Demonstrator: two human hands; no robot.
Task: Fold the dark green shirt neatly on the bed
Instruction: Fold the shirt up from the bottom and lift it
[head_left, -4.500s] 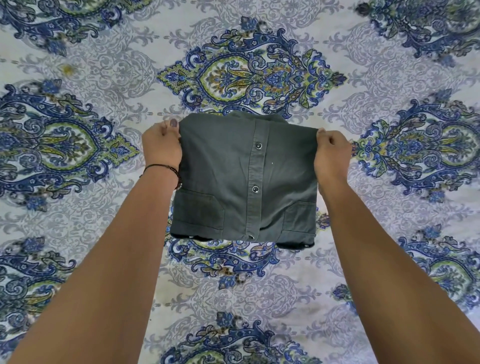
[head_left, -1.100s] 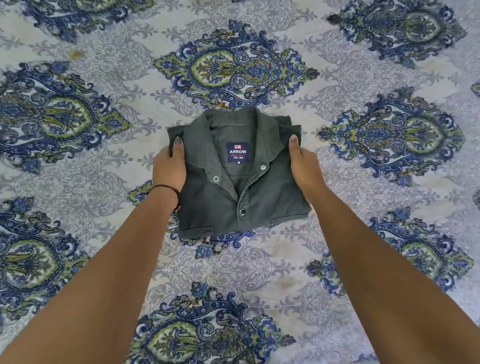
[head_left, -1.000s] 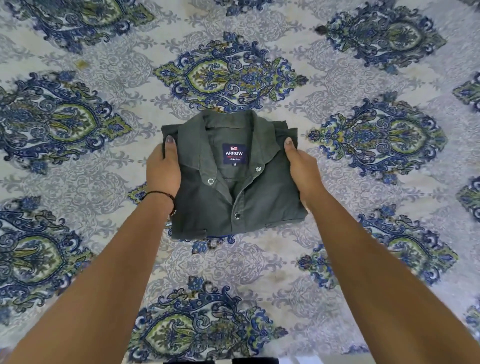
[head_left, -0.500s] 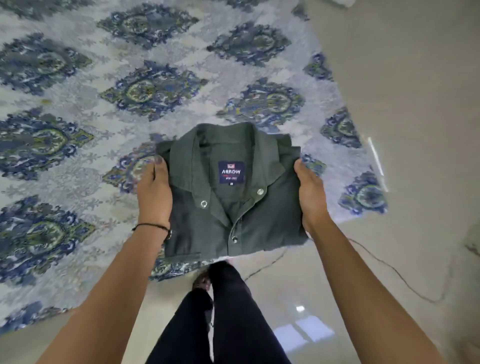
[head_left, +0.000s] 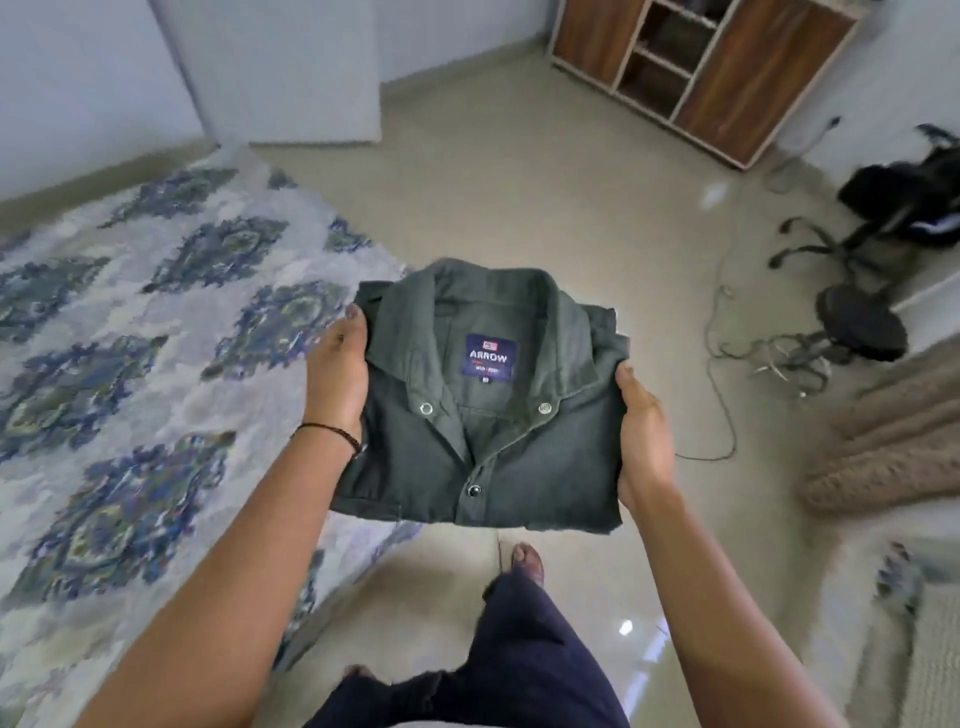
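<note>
Left hand (head_left: 335, 384) and right hand (head_left: 644, 441) each gripped a side of the folded dark green shirt (head_left: 519, 457), held above the floor (head_left: 519, 171) just beside the bed (head_left: 130, 364). Folding looked finished; the next move would call for laying it down flat, folds intact.

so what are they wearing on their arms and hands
No sleeves show: the left forearm and right forearm are bare to the frame edge. The left hand has a thin black cord bracelet at the wrist and a dark-looking thumbnail, possibly polish. The right hand shows no ring, watch or band.
</note>
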